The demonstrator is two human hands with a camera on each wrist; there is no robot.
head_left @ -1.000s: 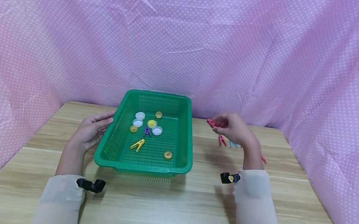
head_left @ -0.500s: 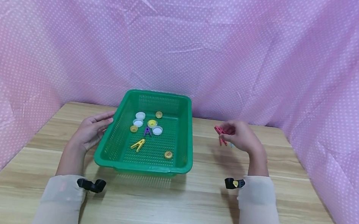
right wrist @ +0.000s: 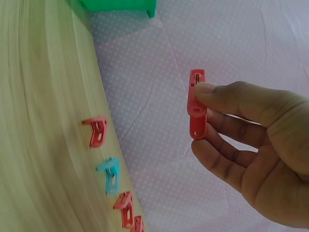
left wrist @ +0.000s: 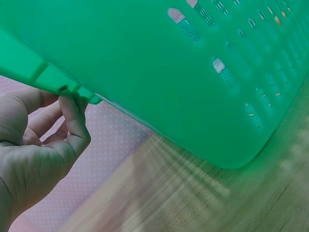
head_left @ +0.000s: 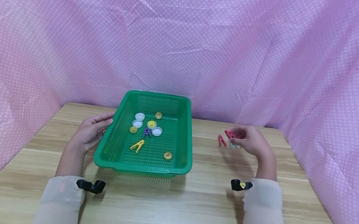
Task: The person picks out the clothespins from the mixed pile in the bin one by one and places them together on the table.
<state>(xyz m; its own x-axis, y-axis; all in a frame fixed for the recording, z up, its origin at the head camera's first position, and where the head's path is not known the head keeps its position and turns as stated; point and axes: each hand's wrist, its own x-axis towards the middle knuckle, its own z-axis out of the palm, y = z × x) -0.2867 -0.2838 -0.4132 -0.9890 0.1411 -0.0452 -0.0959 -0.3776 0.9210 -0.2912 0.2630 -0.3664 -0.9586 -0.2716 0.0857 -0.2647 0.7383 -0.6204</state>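
My left hand (head_left: 90, 132) holds the left rim of a green plastic basket (head_left: 144, 169); in the left wrist view its fingertips and thumb meet at the rim. Between the thumb and fingers of my right hand (head_left: 252, 140) is a red clothespin (right wrist: 197, 104), held above the tabletop on the right. Below it on the wood lie another red clothespin (right wrist: 96, 131), a light blue clothespin (right wrist: 112, 175) and further red ones (right wrist: 125, 210). Inside the basket are a yellow clothespin (head_left: 138, 145) and a purple clothespin (head_left: 147, 132).
Several round caps lie in the basket too, among them a white cap (head_left: 139, 116), a yellow cap (head_left: 151, 124) and a gold-brown cap (head_left: 168, 156). A pink dotted curtain (head_left: 189, 44) hangs round the back and sides of the wooden table (head_left: 151, 215).
My right hand has shifted rightward, farther from the basket, and slightly toward me, keeping the red clothespin in its grip. The left hand and the basket stay where they were.
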